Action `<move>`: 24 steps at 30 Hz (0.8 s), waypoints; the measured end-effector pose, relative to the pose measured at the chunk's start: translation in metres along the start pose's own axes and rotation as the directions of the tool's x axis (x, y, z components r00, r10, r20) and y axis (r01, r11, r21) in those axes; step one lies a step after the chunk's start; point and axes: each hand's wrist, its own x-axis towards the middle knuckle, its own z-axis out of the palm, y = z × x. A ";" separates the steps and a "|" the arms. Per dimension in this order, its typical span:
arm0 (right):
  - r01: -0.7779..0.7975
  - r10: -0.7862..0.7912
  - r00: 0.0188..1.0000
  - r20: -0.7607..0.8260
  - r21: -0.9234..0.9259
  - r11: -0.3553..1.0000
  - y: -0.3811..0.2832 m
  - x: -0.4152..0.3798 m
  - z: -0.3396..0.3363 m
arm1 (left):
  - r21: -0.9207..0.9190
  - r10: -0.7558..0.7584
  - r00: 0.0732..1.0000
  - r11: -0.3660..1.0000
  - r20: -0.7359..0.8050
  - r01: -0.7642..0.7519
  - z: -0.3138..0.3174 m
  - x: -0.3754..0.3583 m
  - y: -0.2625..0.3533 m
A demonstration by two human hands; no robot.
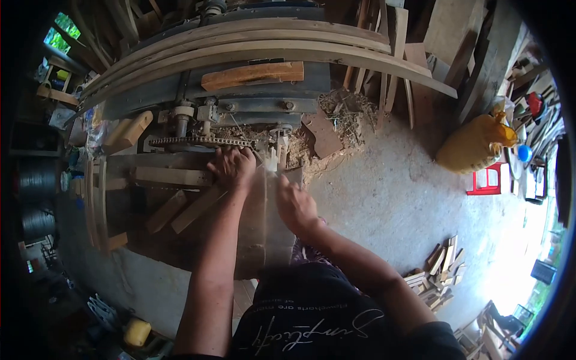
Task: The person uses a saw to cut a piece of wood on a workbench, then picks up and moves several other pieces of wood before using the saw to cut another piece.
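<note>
My left hand (234,168) is closed, knuckles up, at the far edge of the dusty wooden bench (249,255), right by a toothed metal chain (201,142). What its fingers hold is hidden. To its right, a pale piece of wood (272,163) with a notched end points away from me. My right hand (297,204) is wrapped around the near end of a thin stick-like handle (282,157) close beside that notched end. Some motion blur softens this hand.
Beyond the bench stands machinery with a metal shaft (182,123) and a wood block (255,76) on top. Long boards (270,49) span behind. Wood offcuts (171,176) lie left; shavings (351,111), a yellow sack (474,144) and a red stool (485,181) are right.
</note>
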 end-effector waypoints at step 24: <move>-0.164 0.157 0.974 0.162 0.036 0.986 -0.001 -0.020 -0.004 | 0.008 0.015 1.000 1.000 0.007 -0.015 0.000 -0.003 0.000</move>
